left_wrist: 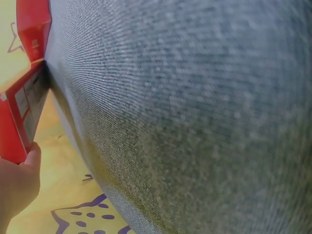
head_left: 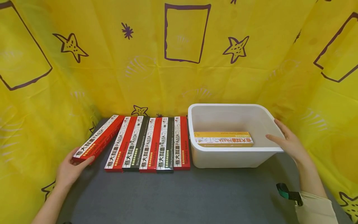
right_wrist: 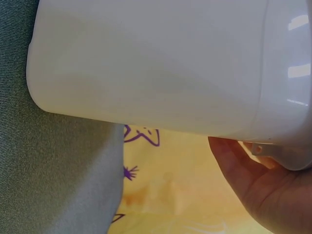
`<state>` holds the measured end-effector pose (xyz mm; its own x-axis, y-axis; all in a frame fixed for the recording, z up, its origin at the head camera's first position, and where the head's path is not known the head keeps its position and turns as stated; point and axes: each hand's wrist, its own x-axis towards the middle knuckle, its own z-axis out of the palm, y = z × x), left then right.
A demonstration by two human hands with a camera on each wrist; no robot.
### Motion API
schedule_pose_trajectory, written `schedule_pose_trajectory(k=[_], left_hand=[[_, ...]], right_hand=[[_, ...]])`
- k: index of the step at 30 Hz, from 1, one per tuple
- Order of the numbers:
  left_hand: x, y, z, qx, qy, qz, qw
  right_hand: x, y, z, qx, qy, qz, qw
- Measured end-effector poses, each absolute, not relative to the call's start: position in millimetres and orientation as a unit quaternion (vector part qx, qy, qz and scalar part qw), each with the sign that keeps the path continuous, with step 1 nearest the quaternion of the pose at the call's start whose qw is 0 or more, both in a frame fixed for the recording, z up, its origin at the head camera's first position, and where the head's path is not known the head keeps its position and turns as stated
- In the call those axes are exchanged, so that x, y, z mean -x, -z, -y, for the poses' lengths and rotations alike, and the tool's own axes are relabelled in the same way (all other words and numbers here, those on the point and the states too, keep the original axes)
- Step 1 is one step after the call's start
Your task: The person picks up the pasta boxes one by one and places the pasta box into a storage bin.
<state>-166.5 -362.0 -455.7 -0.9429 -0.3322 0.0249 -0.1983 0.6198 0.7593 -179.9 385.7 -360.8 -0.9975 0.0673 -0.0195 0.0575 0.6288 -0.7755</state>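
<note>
At the far left of the head view, my left hand (head_left: pixel 69 170) grips the near end of a red tomato sauce pasta box (head_left: pixel 98 140). That end is tilted up off the table, with the far end lower, by the back wall. The left wrist view shows the thumb against the end of this red pasta box (left_wrist: pixel 27 105). On the right, my right hand (head_left: pixel 289 144) holds the right rim of a white plastic bin (head_left: pixel 226 159), thumb inside and fingers outside. A yellow chicken curry pasta box (head_left: pixel 223 140) lies inside the bin, against its front wall.
A row of several pasta boxes, red tomato ones (head_left: pixel 181 146) alternating with dark green black pepper ones (head_left: pixel 166 149), lies between the held box and the bin. Dark grey cloth (head_left: pixel 167 199) covers the table. A yellow patterned curtain (head_left: pixel 145 84) surrounds the back and sides.
</note>
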Motion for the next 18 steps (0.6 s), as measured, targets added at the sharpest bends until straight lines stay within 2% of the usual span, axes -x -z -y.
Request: schedule_pose_trajectory(k=[13,18], left_hand=[[166.5,442.1,349.6,-0.237,0.484,0.827,0.157],[168.1,433.4,346.6,-0.247,0.505,0.806,0.186]], right_hand=[[180.1,361.0,-386.4,0.032,-0.423,0.906,0.007],[179.4,361.4,-385.7,0.035,-0.43,0.902,0.011]])
